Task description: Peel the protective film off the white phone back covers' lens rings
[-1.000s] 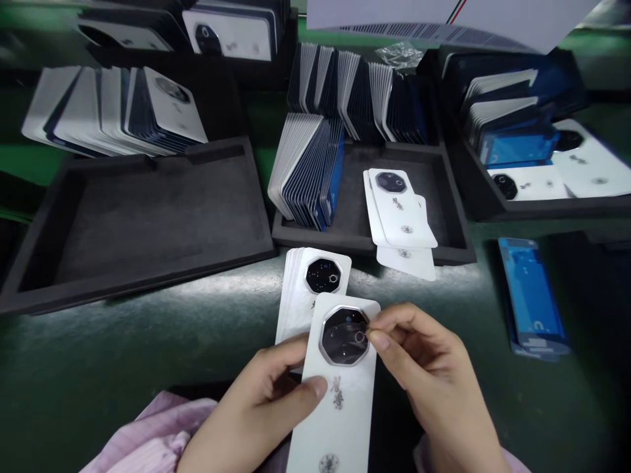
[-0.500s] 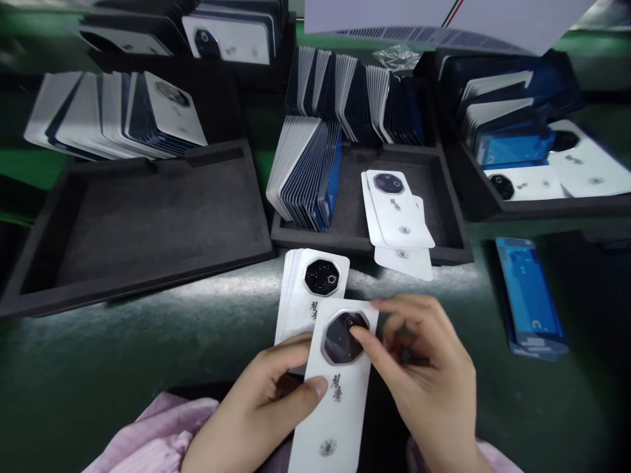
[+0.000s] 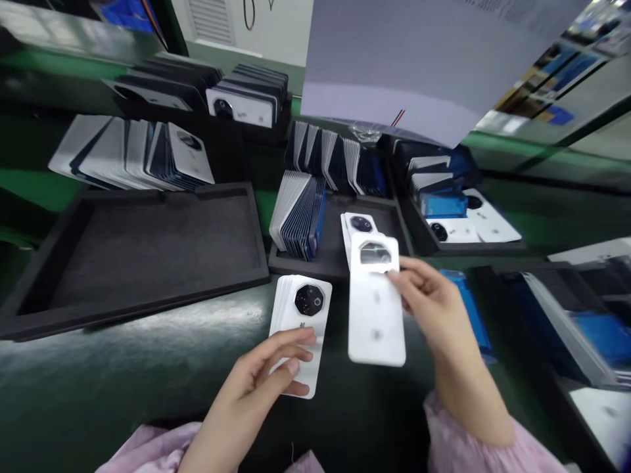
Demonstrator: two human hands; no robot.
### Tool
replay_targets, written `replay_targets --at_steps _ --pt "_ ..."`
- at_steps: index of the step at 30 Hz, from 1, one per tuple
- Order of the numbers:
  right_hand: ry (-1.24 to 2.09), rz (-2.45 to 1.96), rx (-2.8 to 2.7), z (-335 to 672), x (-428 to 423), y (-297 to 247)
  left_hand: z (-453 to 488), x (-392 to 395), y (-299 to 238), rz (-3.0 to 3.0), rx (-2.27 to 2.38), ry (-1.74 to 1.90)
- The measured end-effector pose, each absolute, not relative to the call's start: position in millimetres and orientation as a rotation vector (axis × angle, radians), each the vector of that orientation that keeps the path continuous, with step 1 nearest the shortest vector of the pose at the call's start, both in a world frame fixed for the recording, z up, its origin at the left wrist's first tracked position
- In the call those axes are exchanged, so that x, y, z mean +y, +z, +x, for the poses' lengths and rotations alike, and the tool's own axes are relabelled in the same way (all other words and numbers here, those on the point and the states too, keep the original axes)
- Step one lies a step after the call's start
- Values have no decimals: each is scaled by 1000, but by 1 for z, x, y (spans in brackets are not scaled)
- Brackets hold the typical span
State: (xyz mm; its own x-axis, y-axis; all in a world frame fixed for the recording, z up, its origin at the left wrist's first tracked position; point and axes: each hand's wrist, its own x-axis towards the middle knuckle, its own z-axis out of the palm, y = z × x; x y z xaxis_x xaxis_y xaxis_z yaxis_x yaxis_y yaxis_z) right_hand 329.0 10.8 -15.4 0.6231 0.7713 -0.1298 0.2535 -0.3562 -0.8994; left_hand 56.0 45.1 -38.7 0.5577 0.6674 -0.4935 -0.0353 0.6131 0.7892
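A white phone back cover [image 3: 376,315] with an octagonal camera window is pinched by its upper right edge in my right hand [image 3: 436,305]. It is raised and tilted, overlapping the white covers [image 3: 361,224] lying in the middle tray [image 3: 315,268]. To the left, a small stack of similar white phone back covers [image 3: 320,328] lies on the dark green table, a black octagonal camera area showing on the top one. My left hand [image 3: 269,371] is over the lower part of that stack, fingers apart and holding nothing; whether it touches the top cover I cannot tell.
A black tray [image 3: 162,240] lies at the left, with rows of covers [image 3: 133,154] behind it. Upright covers [image 3: 298,210] fill the middle tray's left side. A right tray [image 3: 480,248] holds white and blue-filmed covers. Blue film pieces [image 3: 466,302] lie beyond my right wrist.
My left hand has let go of the cover and moved left over the stack. My right hand now holds the cover alone, lifted forward and to the right. The camera view has tipped up.
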Motion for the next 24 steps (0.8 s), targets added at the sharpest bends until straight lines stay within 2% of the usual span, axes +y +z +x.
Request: replay_targets --at_steps 7,12,18,24 --pt "431 -2311 -894 390 90 -15 56 49 -39 914 950 594" --pt "185 -2336 -1051 339 55 -11 58 48 -48 966 969 754" --pt "790 -2266 -1350 250 -1 -35 69 30 -64 928 1051 685" --pt "878 -2265 -1269 251 3 -53 72 29 -66 994 1107 706"
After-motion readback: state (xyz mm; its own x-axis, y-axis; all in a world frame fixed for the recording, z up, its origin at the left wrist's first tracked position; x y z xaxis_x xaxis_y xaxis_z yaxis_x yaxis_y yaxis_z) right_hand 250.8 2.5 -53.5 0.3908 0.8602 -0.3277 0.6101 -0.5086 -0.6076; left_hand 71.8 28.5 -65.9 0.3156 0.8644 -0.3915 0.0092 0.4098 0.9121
